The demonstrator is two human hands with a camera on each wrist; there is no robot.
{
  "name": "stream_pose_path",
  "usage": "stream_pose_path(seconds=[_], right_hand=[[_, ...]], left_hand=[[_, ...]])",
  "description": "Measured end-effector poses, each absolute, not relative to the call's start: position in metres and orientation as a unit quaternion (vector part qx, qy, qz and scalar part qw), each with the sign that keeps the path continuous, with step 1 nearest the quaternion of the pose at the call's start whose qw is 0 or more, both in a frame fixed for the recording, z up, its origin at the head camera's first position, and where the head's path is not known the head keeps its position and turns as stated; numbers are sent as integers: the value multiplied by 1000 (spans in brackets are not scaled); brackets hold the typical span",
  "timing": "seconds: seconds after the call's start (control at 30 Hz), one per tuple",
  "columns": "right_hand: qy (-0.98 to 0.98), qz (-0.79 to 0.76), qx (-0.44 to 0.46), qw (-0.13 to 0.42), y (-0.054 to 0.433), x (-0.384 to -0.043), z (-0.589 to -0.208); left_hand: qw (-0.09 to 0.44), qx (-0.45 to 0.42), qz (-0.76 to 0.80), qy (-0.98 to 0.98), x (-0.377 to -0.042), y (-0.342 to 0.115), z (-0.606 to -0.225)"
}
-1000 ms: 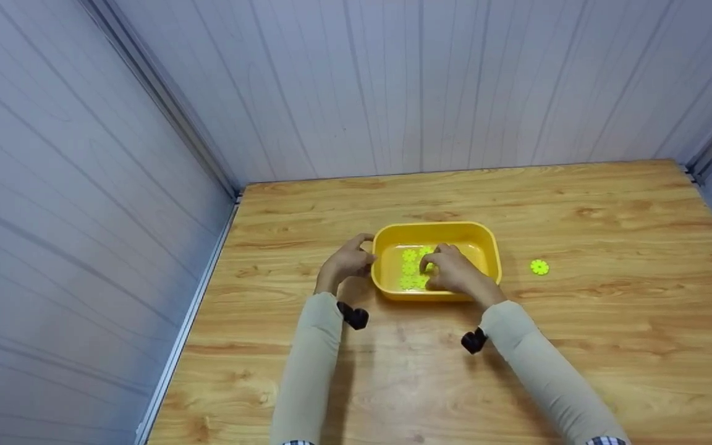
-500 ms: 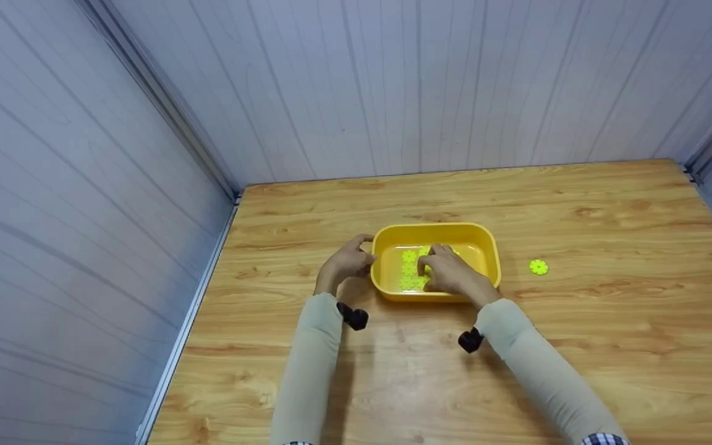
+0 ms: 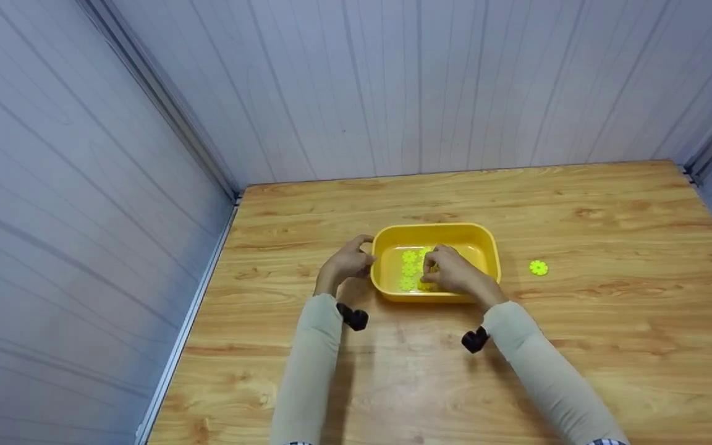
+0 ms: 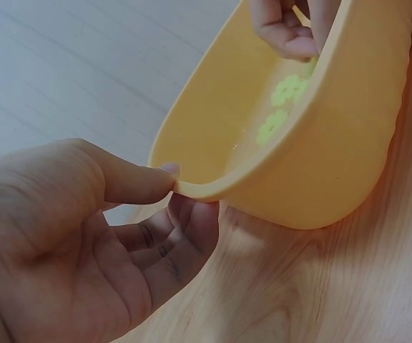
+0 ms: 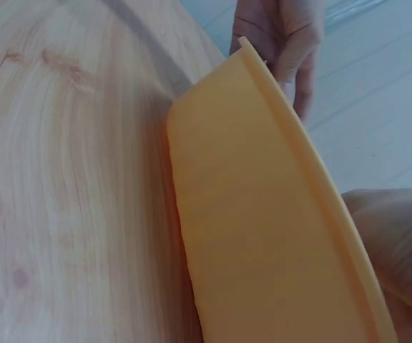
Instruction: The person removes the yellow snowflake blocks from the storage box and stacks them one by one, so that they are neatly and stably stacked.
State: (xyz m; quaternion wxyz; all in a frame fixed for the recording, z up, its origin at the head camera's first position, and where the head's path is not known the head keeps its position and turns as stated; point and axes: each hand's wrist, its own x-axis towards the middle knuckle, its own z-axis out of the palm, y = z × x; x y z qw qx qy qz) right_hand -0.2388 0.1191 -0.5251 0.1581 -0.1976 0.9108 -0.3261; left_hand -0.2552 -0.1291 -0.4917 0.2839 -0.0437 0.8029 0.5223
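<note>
We recorded one left hand (image 4: 84,236): thumb over the rim, fingers curled beneath it, clamped on the end wall of a yellow tub (image 3: 433,233). The tub stood on a wooden tabletop (image 3: 405,383), directly against these fingers and extending to their right.

We recorded one right hand (image 3: 455,272), reaching over the near rim, fingers curled downward inside the tub, thumb and fingertips close together; whether they pinched a piece we could not tell.

We listed several yellow-green flower pieces (image 3: 409,270), lying flat on the tub floor, under the right fingertips and just to their left, between the two hands. We noted one lone flower piece (image 3: 538,267) on the tabletop, outside the tub, well to the right of the right fingers. Behind the fingertips of both hands, past the tub, we entered a pale panelled wall (image 3: 343,93).
</note>
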Motion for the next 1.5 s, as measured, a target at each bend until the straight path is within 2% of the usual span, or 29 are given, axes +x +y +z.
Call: stream_pose_path(seconds=[0.3,0.73,1.07,1.5], right_hand=[[883,-411,-200,109,130,-242,-517],[846,-499,-168,81,157,-244,-503],[834,-529,-118,101,185,-242,-497],[813,-574,-60,75,216,-237,-498]], left_hand=[[281,-31,524,803,-256,-129,-492],[281,-42,512,811,-259,-129,-491],[283,-45,510,811,-258,-128,-490],[287,-33,533,795,-256,-132,-496]])
